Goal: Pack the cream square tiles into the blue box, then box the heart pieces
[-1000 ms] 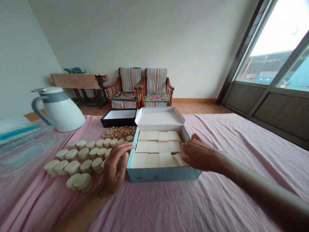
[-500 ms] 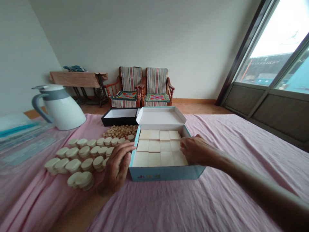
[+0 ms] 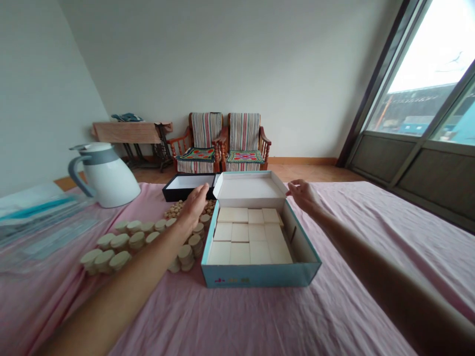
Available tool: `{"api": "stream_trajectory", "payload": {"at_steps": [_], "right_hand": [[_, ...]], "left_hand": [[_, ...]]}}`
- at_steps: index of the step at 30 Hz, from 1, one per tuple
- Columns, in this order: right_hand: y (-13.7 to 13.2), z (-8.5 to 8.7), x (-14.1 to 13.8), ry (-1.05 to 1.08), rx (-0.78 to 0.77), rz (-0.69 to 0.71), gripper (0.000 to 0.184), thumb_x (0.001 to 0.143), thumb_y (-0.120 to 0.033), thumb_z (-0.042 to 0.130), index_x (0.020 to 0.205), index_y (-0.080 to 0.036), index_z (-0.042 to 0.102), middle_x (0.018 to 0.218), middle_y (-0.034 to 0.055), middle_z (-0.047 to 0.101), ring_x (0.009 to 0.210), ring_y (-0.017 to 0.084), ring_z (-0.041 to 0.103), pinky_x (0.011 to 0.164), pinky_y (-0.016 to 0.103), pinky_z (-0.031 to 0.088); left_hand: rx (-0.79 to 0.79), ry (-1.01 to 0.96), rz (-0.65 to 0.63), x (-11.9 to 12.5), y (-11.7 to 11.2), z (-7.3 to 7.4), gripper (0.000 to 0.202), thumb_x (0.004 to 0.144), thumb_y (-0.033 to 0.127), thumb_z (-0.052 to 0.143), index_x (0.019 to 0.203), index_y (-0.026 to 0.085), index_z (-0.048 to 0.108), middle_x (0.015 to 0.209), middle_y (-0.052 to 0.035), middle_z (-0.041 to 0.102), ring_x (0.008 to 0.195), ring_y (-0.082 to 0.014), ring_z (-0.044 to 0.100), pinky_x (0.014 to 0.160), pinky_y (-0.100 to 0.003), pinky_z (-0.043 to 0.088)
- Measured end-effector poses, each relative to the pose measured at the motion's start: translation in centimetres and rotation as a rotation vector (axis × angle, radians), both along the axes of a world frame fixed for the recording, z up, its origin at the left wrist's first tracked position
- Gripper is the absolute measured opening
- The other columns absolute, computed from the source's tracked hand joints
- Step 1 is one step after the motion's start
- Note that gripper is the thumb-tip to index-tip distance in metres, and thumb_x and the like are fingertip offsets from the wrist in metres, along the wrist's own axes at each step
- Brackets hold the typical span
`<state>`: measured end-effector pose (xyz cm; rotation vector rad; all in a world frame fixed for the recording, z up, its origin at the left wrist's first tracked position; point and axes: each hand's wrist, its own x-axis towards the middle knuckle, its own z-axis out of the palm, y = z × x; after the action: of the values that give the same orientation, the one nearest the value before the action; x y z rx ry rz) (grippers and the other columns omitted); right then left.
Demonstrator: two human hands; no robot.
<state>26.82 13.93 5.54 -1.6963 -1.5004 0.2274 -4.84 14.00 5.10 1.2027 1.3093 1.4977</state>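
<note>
A light-blue cardboard box (image 3: pixel 260 276) stands on the pink cloth, its lid (image 3: pixel 252 185) raised at the back. Inside lie rows of pale square wooden tiles (image 3: pixel 240 232), with a gap along the right wall. At the lid's left side, my left hand (image 3: pixel 195 205) is open with fingers stretched forward, over the round pieces. My right hand (image 3: pixel 303 194) is at the lid's right corner, fingers apart and slightly bent, close to the flap; whether they touch it I cannot tell. Stacks of round wooden discs (image 3: pixel 120 241) are left of the box, partly behind my left forearm.
A black box (image 3: pixel 172 195) with a white interior sits behind small wooden beads (image 3: pixel 173 210). To the left stand a white jug (image 3: pixel 111 180) and clear plastic packaging (image 3: pixel 48 237). Two wooden chairs (image 3: pixel 243 131) and a cloth-covered sewing table (image 3: pixel 129 132) are by the wall.
Both hands have moved away from the box's side walls, forward to either side of the raised lid. My right hand has come out of the box. The view has shifted slightly.
</note>
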Motion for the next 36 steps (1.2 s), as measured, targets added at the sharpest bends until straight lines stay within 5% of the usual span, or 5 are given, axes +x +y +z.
{"api": "stream_trajectory", "payload": {"at_steps": [4,12,17,28,36], "right_hand": [[-0.5,0.2,-0.7,-0.053,0.112,-0.039,0.022,0.078,-0.026,0.05,0.085,-0.014,0.066,0.08,0.0092,0.07,0.072,0.019,0.062,0.063,0.028,0.042],[-5.6,-0.8,-5.1,-0.511,0.021,0.739,0.022,0.077,-0.016,0.052,0.074,-0.02,0.073,0.077,0.0041,0.07,0.077,0.017,0.062,0.075,0.028,0.04],[-5.5,-1.2,-5.9,-0.548,0.032,0.674,0.027,0.078,-0.011,0.05,0.086,-0.019,0.075,0.083,0.0077,0.069,0.08,0.018,0.061,0.075,0.029,0.04],[-5.6,1.4,1.1,0.593,0.398,0.159,0.03,0.08,-0.043,0.057,0.075,-0.016,0.069,0.06,0.0009,0.059,0.057,0.011,0.051,0.053,0.024,0.037],[-7.2,-1.6,2.5,0.737,0.344,0.113,0.041,0.081,-0.054,0.053,0.083,-0.016,0.07,0.072,0.005,0.066,0.064,0.014,0.057,0.058,0.025,0.04]], "left_hand": [[-0.103,-0.057,-0.041,0.8,2.5,-0.3,0.041,0.071,0.053,0.065,0.083,0.014,0.063,0.083,-0.0096,0.07,0.085,-0.0245,0.065,0.069,-0.03,0.049],[-0.226,-0.208,-0.15,2.3,1.7,-1.0,0.032,0.072,0.045,0.067,0.076,0.013,0.066,0.049,-0.0011,0.061,0.045,-0.0158,0.056,0.049,-0.024,0.043],[-0.295,-0.303,-0.137,2.6,2.0,-0.5,0.027,0.077,0.039,0.064,0.075,0.012,0.064,0.047,-0.0005,0.059,0.037,-0.0128,0.051,0.041,-0.022,0.037],[-0.288,-0.538,-0.026,2.9,1.9,1.0,0.028,0.09,0.029,0.043,0.076,0.012,0.06,0.049,-0.001,0.058,0.039,-0.0128,0.052,0.043,-0.022,0.041],[-0.203,-0.64,-0.031,2.4,1.3,2.2,0.034,0.093,0.035,0.038,0.077,0.015,0.062,0.053,-0.0006,0.061,0.046,-0.0141,0.058,0.049,-0.023,0.045]]}}
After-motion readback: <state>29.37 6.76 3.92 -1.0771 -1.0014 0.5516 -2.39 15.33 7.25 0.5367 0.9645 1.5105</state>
